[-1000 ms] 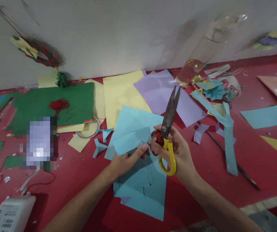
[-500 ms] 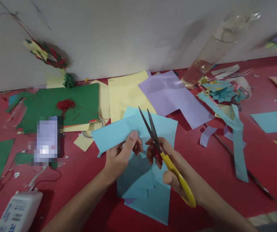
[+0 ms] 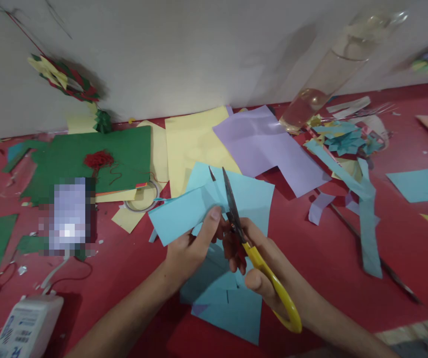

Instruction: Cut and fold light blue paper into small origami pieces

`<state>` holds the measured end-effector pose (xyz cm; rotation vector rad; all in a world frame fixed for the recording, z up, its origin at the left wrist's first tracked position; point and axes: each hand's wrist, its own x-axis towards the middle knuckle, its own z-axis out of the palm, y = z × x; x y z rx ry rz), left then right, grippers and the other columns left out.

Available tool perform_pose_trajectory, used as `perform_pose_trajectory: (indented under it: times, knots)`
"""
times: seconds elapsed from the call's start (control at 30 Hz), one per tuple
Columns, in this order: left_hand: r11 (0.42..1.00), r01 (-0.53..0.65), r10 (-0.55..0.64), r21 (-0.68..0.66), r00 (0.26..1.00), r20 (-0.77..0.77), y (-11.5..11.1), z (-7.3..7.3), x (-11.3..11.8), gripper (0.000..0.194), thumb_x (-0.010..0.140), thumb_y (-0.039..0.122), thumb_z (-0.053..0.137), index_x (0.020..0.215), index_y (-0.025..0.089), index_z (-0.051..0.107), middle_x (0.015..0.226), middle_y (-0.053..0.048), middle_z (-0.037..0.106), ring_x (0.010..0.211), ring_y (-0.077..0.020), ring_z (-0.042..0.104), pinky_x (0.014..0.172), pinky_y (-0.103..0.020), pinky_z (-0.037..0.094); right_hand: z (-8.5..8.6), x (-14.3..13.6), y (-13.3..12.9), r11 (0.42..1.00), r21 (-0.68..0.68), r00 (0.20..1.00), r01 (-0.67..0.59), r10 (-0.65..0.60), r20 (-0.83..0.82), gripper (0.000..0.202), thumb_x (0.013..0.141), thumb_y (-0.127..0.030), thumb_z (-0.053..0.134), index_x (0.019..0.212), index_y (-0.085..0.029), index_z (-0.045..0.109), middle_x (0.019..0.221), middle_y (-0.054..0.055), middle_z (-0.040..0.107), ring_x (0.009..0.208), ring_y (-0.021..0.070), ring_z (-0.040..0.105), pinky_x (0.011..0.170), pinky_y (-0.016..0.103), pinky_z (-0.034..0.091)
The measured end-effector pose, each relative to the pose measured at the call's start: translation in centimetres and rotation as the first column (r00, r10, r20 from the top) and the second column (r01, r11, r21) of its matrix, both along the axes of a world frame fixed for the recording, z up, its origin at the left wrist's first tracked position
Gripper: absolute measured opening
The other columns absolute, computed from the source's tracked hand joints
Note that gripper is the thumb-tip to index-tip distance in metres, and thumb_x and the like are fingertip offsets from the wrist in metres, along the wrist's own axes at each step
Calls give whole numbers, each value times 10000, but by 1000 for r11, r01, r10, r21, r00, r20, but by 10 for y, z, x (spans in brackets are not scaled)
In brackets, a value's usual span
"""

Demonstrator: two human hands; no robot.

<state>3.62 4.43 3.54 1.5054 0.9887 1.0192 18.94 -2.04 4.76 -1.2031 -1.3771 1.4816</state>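
Pinching a probably light, easily creased blue strip [image 3: 178, 216] near one end with the left hand [image 3: 191, 246]. Gripping rigid-looking scissors [image 3: 231, 199] by the yellow handle [image 3: 275, 284] with the right hand [image 3: 273, 256].

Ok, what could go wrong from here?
Open scissors straddle the folded blue strip close to the left hand's thumb, so a slip might nick it. The blades could also catch the blue sheet beneath. The bottle holds liquid near the purple paper; a knock might soak it.
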Motion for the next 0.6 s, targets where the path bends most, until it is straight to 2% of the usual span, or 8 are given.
perform_pose_trajectory:
  times: [0.17,0.33,0.6]
  knots:
    - [1000,-17,16,-13,998,-59,-1,0,0,387,988,366,503,650,193,580,542,40,554,539,-100,568,601,-237,470,2,-1,-1,1000,-19,1000,4,-4,23,705,774,-808,487,1172,-226,485,797,-16,503,645,117,455,542,259,363]
    - [1000,12,-11,12,994,-111,-2,0,-2,448,999,399,470,604,200,539,550,27,551,581,-118,585,665,-254,484,5,-2,-1,998,-56,1000,15,-14,22,671,795,-793,480,1151,-224,487,762,-24,494,609,108,424,505,252,316]
    - [998,28,-22,47,992,-126,-3,1,-3,452,1004,394,457,594,217,526,568,25,581,617,-130,611,734,-263,510,-6,-1,-4,999,-36,1000,24,-24,-11,660,792,-793,490,1124,-222,491,743,-31,493,588,97,402,499,243,323]
